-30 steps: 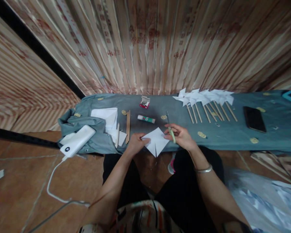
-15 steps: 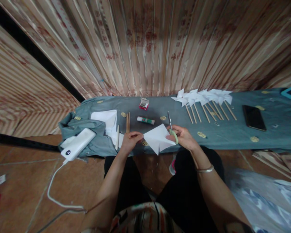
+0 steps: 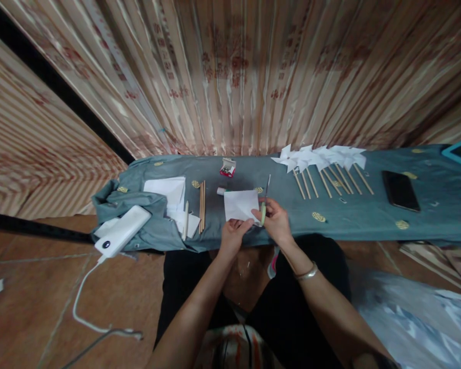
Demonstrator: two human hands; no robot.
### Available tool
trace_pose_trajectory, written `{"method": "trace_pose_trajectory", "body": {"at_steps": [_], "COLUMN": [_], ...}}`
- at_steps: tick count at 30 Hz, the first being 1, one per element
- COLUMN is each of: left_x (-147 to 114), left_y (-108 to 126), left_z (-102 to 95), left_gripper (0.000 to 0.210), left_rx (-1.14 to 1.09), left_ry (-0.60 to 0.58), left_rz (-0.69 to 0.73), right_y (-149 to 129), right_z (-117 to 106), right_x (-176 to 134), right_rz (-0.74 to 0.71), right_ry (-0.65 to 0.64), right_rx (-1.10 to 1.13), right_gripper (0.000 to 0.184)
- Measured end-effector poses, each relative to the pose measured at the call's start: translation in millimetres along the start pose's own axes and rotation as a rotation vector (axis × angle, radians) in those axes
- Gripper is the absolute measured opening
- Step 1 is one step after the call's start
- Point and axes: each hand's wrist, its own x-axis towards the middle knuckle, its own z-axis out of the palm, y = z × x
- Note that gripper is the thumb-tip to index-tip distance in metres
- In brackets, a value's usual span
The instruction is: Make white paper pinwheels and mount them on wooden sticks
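Paper (image 3: 239,204) first: it's a white sheet held between both hands over the near part of the cloth-covered worktop (image 3: 361,220) (can't tell if it's touching the cloth). The left hand (image 3: 234,233) comes in from below, forearm slanting up and to the right, thumb pointing right, and it's pinching the sheet's lower edge. The right hand (image 3: 275,220) slants in from the other side, thumb on the sheet near its lower right corner. That hand also has the green-handled scissors (image 3: 263,212) in its grip, blades poking away from the person; too small to say whether any finger sits in the loops. Both hands are really close together.

Edge-wise, both arms cross the worktop's near edge around the wrists, with the person's dark-trousered legs right in front. Just past the sheet, a glue stick (image 3: 221,191) is partly hidden by it, and an open red box (image 3: 228,170) lies farther back toward the curtain (image 3: 230,77). To the left, wooden sticks (image 3: 202,207) lie near a white pen-like thing (image 3: 186,221). More room on the right: a wide stretch of cloth runs from the hand to a dark phone (image 3: 401,190), with white pinwheels (image 3: 322,158) along the back edge.
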Motion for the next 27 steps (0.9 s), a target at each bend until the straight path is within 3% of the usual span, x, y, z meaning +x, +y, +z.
{"method": "trace_pose_trajectory", "body": {"at_steps": [8,14,19,23,27], "left_x": [13,29,53,60,59], "left_y": [6,8,9,7,7], "left_z": [-4.9,-9.6,-26.4,-33.1,-32.8], "left_gripper": [0.037,0.045,0.049,0.054,0.053], "left_rx": [0.019,-0.05,-0.062,-0.145,-0.206], "left_ry": [0.141,0.175,0.293,0.304,0.29], "left_rz": [0.024,0.091,0.12,0.141,0.134], "right_y": [-3,-5,-9,-9,-6], "right_z": [2,3,-5,-11,-11], "right_x": [-1,-4,-13,-22,-25], "right_rz": [0.084,0.108,0.255,0.357,0.382], "right_ry": [-0.021,-0.118,-0.367,-0.61,-0.705], "right_rx": [0.209,0.207,0.043,-0.067,-0.094], "right_gripper": [0.052,0.049,0.051,0.052,0.052]}}
